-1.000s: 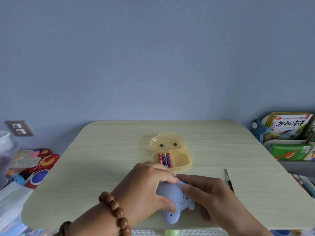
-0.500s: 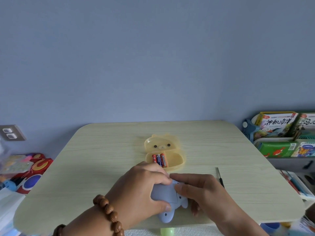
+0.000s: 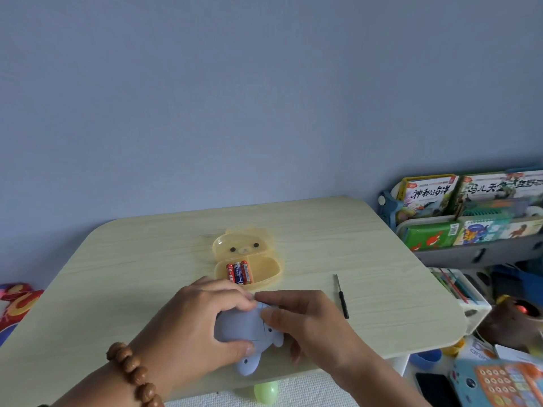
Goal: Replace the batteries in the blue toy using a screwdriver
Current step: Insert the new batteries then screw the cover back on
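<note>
The blue toy (image 3: 244,327), a small pale-blue animal shape, lies near the front edge of the table (image 3: 132,265). My left hand (image 3: 197,324) grips its left side, thumb on the near edge. My right hand (image 3: 305,321) rests on its right side, thumb and fingertips pressing its top face. A thin black screwdriver (image 3: 341,295) lies on the table just right of my right hand, untouched. Behind the hands, an open yellow bear-shaped case (image 3: 264,267) holds three batteries (image 3: 239,272) side by side.
A rack of picture books (image 3: 470,212) stands to the right of the table. Toys and a blue-orange keypad toy (image 3: 499,383) crowd the floor at lower right. A green egg shape (image 3: 266,392) sits below the table's front edge. Red-blue toys (image 3: 14,301) lie at left.
The view has swung to the right, so everything sits further left in frame. Both hands stay on the blue toy; my right thumb has shifted slightly on its top.
</note>
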{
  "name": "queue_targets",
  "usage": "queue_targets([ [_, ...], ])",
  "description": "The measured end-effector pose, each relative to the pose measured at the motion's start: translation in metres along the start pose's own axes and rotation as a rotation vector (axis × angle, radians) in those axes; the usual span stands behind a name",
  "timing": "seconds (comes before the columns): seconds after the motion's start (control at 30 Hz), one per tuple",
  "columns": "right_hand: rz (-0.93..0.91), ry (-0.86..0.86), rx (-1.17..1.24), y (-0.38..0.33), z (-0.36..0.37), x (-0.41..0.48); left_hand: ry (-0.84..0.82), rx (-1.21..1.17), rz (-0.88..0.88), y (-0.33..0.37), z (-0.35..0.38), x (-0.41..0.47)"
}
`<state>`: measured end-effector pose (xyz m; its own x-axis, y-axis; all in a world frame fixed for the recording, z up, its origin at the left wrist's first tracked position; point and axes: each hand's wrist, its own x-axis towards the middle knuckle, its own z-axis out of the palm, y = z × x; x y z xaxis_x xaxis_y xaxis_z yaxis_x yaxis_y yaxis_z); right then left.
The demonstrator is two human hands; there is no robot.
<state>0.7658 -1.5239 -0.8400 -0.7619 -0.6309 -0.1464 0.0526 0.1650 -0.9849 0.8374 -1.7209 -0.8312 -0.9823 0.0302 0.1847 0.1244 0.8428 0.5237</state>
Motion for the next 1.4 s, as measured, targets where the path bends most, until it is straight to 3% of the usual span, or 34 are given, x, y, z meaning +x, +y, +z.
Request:
queue_targets([
  [1.4, 0.039, 0.091, -0.108, 0.011, 0.000, 0.010, -0.010, -0.005, 0.036, 0.001, -0.003, -0.002],
])
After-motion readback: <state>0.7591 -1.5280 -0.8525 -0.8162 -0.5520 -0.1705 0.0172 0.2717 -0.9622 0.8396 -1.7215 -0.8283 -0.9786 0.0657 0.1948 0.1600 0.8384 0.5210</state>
